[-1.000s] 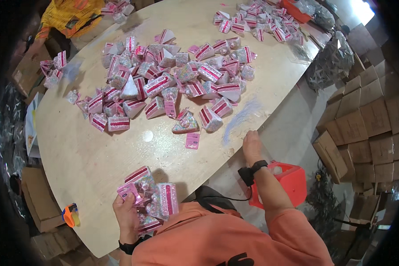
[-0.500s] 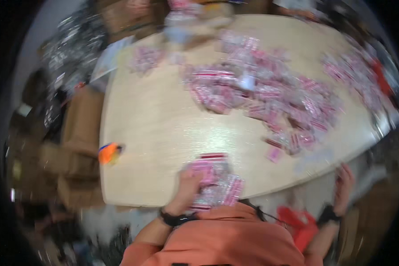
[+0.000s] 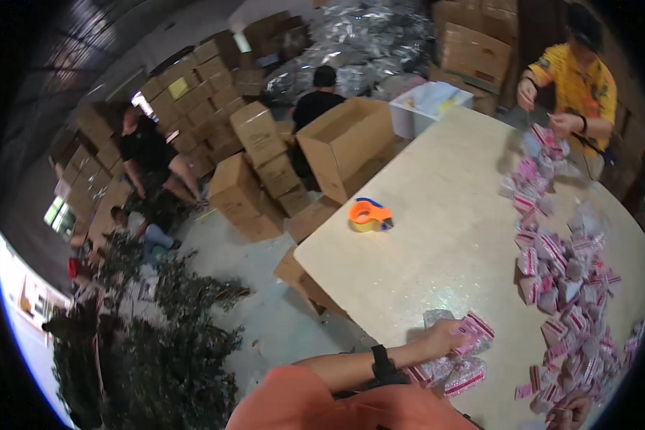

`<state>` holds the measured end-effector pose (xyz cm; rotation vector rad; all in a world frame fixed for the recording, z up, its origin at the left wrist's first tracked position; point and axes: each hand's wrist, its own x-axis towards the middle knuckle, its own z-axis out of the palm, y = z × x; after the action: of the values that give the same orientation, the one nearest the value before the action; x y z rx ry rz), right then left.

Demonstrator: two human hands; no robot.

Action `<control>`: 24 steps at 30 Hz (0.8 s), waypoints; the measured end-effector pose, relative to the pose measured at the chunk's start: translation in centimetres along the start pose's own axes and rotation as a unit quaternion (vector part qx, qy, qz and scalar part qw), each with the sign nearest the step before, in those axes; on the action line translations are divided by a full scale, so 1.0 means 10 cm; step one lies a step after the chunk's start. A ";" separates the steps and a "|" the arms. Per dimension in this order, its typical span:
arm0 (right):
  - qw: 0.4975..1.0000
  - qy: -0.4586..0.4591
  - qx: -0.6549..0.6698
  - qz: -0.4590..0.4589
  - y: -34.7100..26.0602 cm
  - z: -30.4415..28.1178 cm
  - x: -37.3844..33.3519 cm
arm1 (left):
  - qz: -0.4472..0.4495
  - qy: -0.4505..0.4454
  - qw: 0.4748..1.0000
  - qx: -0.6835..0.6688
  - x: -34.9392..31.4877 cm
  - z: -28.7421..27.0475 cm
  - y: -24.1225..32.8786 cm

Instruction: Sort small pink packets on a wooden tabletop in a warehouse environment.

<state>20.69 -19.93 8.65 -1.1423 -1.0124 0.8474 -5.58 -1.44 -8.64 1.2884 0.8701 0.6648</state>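
My left hand (image 3: 443, 340) is closed on a small clear plastic packet with a pink label (image 3: 474, 334), over the table's near edge. Several similar packets (image 3: 466, 376) lie beneath and beside that hand, close to my body. At the lower right, my right hand (image 3: 572, 408) is at the near end of a long heap of pink-and-clear packets (image 3: 577, 308). Its fingers are curled together and partly cut off by the picture's rim, so what they grip cannot be made out.
An orange tape dispenser (image 3: 370, 215) sits near the left edge of the pale table (image 3: 423, 265). Across it, a person in a yellow shirt (image 3: 577, 82) handles packets. Cardboard boxes (image 3: 347, 147) and a white bin (image 3: 428, 107) stand beyond. Dark leafy bundles (image 3: 158, 344) cover the floor leftward.
The view has swung left, bringing the room and other people into sight. My right hand, out beyond the table's edge before, is now at the heap. My left hand stays with the packets.
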 end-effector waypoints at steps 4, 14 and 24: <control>0.995 -0.093 0.023 0.035 0.14 0.26 0.30 | -0.007 0.003 0.999 0.048 -0.11 -0.13 0.28; 0.979 -0.066 -0.016 0.191 0.18 0.96 1.08 | -0.009 0.036 0.998 0.042 -0.43 -0.54 0.52; 0.956 -0.174 0.004 0.238 0.01 1.14 1.42 | 0.136 -0.165 0.975 0.054 -0.32 -0.61 1.12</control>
<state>14.56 -3.26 12.54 -1.2801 -1.0280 1.4763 -11.86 1.08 2.59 1.5799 0.4664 0.5974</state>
